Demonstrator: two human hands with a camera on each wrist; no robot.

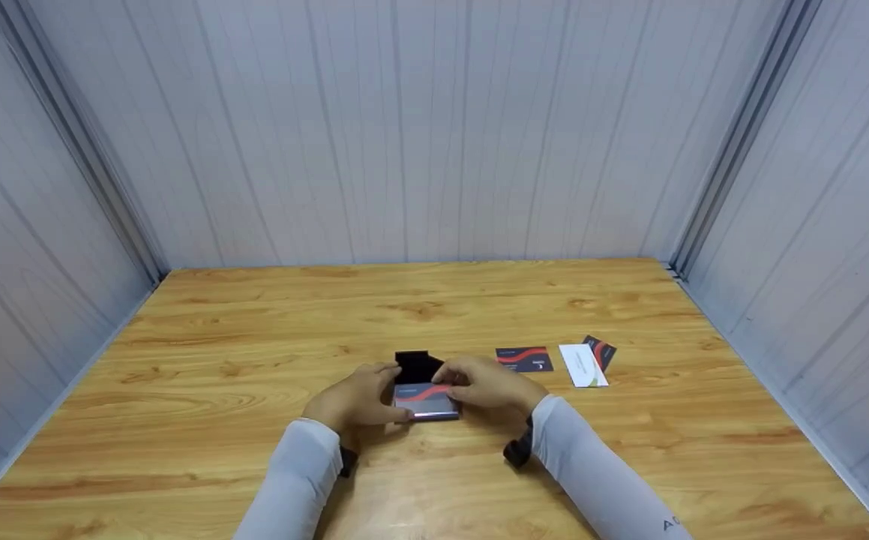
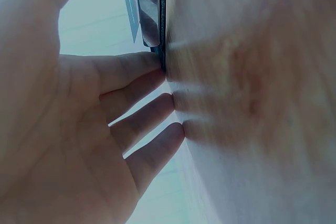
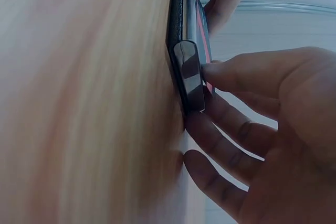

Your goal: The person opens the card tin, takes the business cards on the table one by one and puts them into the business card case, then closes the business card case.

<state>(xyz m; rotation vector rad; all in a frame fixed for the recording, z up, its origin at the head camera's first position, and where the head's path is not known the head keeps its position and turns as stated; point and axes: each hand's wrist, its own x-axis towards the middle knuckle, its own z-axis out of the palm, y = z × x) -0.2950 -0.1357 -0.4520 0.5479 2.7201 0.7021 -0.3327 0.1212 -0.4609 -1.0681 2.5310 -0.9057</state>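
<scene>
The left hand (image 2: 79, 103) touches a case (image 2: 149, 11) beside a card (image 2: 130, 6), fingertips (image 2: 166, 102) on the table (image 2: 252, 108).

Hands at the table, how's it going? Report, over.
Left hand holds open black case; right hand pinches card above it; loose cards to the right, clear.

The left hand (image 1: 359, 394) and right hand (image 1: 490, 382) (thumbs (image 1: 395, 414) inward) nearly meet, forearms (image 1: 599, 469) converging.

Both sleeves (image 1: 292, 480) are pale grey — dark letters (image 1: 667, 524) mark the right one — and a small black device (image 1: 516, 453) shows beside each cuff (image 1: 320, 430).
</scene>
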